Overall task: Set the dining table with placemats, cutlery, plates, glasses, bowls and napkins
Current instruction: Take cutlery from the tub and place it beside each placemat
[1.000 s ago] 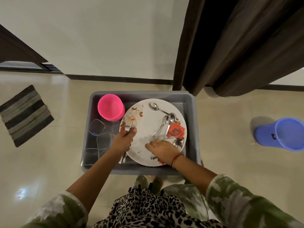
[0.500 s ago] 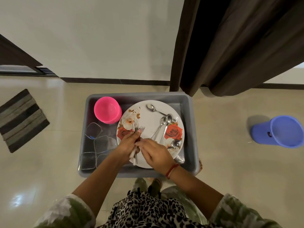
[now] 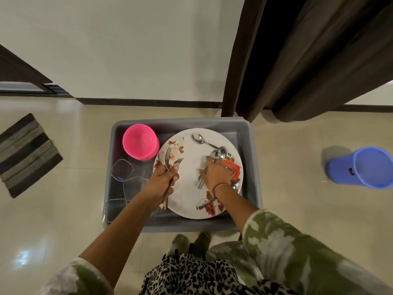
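Note:
A grey plastic tub [image 3: 251, 167] stands on the floor. Inside it lies a white plate with rose prints [image 3: 191, 192], with pink bowls [image 3: 140, 144] and several clear square glasses [image 3: 123, 169] to its left. My left hand [image 3: 163, 179] grips a bundle of forks [image 3: 169, 158], tines pointing away from me, over the plate's left side. My right hand [image 3: 214, 173] reaches onto the plate's right side and its fingers curl round spoons [image 3: 219, 154] lying there. One more spoon [image 3: 200, 139] lies near the plate's far rim.
A blue plastic bucket [image 3: 365, 167] lies on its side on the floor to the right. A striped mat [image 3: 25, 154] lies at the left. A dark curtain [image 3: 308, 56] hangs behind the tub, and a white wall runs behind it.
My right hand left the forks beside my left hand and moved right onto the spoons. My left hand keeps the forks and has lifted slightly.

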Motion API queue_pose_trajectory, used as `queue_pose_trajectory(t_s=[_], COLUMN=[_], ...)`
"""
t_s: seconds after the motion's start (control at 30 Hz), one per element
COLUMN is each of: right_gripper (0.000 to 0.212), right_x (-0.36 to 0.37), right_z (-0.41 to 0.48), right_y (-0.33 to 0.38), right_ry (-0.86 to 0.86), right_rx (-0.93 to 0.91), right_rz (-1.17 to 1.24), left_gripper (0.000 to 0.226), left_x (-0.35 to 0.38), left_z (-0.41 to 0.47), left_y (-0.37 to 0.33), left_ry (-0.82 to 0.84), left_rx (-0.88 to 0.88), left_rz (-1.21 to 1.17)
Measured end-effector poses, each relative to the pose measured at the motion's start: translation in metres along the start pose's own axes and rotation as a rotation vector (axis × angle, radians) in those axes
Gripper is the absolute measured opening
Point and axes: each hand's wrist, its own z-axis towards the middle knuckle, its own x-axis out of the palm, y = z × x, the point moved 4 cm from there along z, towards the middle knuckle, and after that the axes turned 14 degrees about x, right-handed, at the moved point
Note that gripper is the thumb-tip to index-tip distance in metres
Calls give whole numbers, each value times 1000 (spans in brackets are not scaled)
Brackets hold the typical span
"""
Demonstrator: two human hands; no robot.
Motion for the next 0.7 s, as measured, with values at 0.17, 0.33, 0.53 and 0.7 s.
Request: queue_pose_trajectory(t_s=[0.17, 0.33, 0.53, 0.7], right_gripper=[58, 64, 59, 62], right_x=[20, 43, 57, 61], right_z=[-8, -32, -42, -41], right_y=[25, 31, 39, 45], right_ry=[-66, -63, -94, -93], right_rx=[-3, -23, -82, -182], right_rz=[-310, -452, -386, -172], left_gripper=[26, 21, 12, 11], left_x=[-2, -3, -14, -19], left_z=[-7, -10, -10, -10], left_y=[7, 3, 9, 13], left_ry=[21, 9, -6, -12], left_rx=[-31, -16, -48, -53], left_rz=[14, 30, 48, 46])
